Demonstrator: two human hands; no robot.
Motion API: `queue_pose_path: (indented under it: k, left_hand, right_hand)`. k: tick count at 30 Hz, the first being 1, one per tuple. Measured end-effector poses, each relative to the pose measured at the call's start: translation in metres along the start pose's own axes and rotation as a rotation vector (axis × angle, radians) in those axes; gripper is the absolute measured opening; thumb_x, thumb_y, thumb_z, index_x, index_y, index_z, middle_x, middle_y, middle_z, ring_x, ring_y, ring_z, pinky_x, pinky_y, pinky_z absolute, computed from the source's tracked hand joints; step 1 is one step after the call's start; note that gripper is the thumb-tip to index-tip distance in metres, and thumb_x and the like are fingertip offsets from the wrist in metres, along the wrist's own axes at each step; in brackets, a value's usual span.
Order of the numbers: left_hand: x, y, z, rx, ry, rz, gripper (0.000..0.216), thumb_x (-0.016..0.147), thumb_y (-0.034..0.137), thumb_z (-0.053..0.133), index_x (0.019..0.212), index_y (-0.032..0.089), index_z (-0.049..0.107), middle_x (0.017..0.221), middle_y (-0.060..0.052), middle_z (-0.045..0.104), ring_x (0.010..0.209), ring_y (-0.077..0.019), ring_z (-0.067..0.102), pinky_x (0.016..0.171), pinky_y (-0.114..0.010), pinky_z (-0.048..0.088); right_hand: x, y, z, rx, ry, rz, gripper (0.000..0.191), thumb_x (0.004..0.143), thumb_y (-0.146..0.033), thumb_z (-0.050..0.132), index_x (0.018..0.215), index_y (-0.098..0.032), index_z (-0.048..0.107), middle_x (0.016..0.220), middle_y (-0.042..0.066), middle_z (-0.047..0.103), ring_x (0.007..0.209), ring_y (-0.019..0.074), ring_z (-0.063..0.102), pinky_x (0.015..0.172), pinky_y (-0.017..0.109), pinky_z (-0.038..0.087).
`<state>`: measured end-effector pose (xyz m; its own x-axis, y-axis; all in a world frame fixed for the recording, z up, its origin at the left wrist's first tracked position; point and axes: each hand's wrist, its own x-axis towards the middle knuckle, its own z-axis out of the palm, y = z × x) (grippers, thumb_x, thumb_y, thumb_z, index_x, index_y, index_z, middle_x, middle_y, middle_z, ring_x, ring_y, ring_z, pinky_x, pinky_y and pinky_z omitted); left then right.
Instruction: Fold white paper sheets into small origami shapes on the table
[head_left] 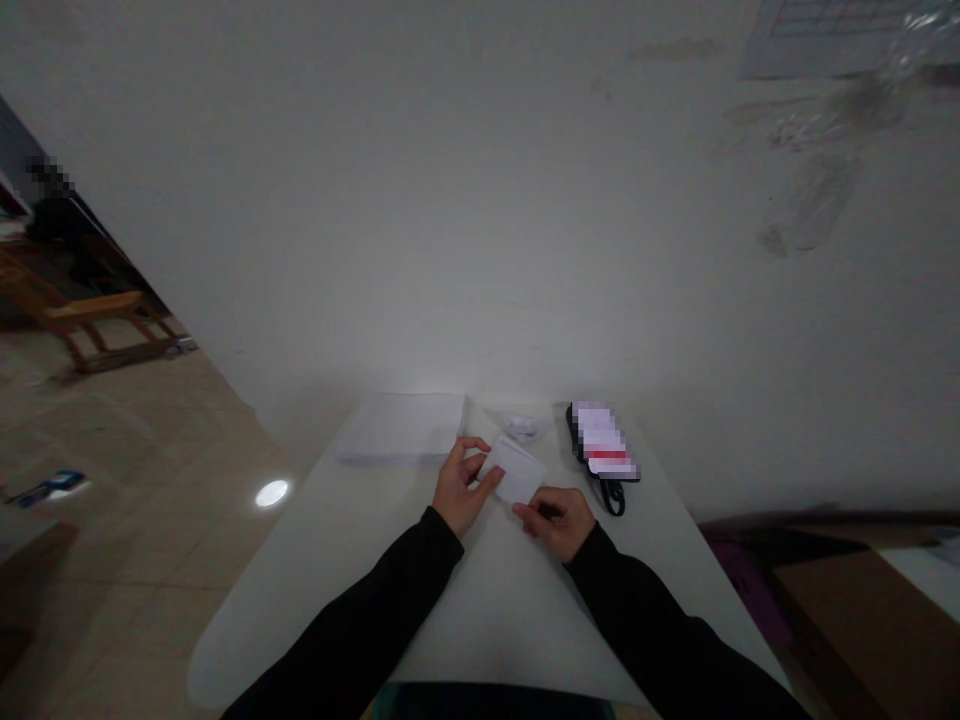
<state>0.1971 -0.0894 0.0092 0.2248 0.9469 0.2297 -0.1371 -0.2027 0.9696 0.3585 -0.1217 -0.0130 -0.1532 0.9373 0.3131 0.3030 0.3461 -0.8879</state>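
A small folded piece of white paper (pixel 519 472) is held between my two hands above the white table. My left hand (pixel 466 487) grips its left edge, thumb on top and fingers curled behind. At the paper's lower right corner, my right hand (pixel 556 518) pinches with thumb and forefinger. Behind and to the left lies a stack of white paper sheets (pixel 405 427). Just beyond the folded paper rests a small white crumpled or folded thing (pixel 523 427), its kind unclear.
A phone (pixel 604 440) with a lit screen and a black strap (pixel 613 496) lies at the table's right. The white table (pixel 300 600) stands against a grey wall (pixel 480 200). To the left are a wooden chair (pixel 97 310) and a person (pixel 60 225); a cardboard box (pixel 862 610) sits at right.
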Motion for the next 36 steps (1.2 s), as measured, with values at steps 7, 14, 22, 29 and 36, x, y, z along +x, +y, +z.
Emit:
queue_pose_path:
  k: [7,14,22,29,36]
  left_hand:
    - [-0.001,0.006,0.001,0.025,-0.043,0.085,0.030,0.079,0.031,0.055,0.103,0.017,0.041,0.069,0.003,0.053,0.060,-0.0082,0.048,0.056,-0.020,0.038]
    - [0.001,0.000,0.000,0.166,0.074,0.075,0.026,0.072,0.033,0.063,0.071,0.017,0.042,0.060,0.005,0.047,0.056,-0.0070,0.049,0.057,-0.020,0.041]
    - [-0.002,-0.011,0.001,0.233,-0.004,0.017,0.027,0.066,0.032,0.069,0.070,0.016,0.048,0.063,0.002,0.052,0.057,-0.0093,0.052,0.055,-0.021,0.045]
    - [-0.009,0.007,0.004,0.410,-0.268,0.045,0.015,0.070,0.015,0.055,0.081,0.017,0.046,0.079,-0.002,0.058,0.072,-0.0137,0.058,0.058,-0.023,0.047]
    - [-0.045,0.046,-0.020,0.601,-0.248,0.287,0.056,0.066,0.020,0.068,0.114,0.020,0.040,0.130,-0.016,0.038,0.111,-0.0245,0.047,0.083,-0.038,0.047]
  right_hand:
    - [0.000,0.003,0.003,0.186,0.001,0.118,0.031,0.071,-0.037,0.063,0.050,-0.016,0.056,0.041,-0.002,0.055,0.035,0.0076,0.046,0.037,0.018,0.038]
    - [0.008,0.003,-0.004,0.348,0.183,0.094,0.031,0.074,-0.044,0.058,0.063,-0.016,0.057,0.063,0.003,0.062,0.053,0.0119,0.056,0.041,0.021,0.047]
    - [0.009,-0.003,-0.008,0.242,0.404,0.014,0.023,0.077,-0.037,0.058,0.083,-0.016,0.062,0.069,0.003,0.064,0.054,0.0137,0.060,0.051,0.028,0.054]
    - [0.013,0.009,-0.014,0.360,0.415,0.096,0.029,0.073,-0.042,0.060,0.082,-0.015,0.063,0.057,-0.001,0.060,0.041,0.0109,0.052,0.042,0.026,0.048]
    - [0.012,0.001,-0.022,0.169,0.112,0.043,0.029,0.079,-0.039,0.052,0.092,-0.018,0.068,0.068,0.002,0.066,0.047,0.0116,0.054,0.043,0.023,0.044]
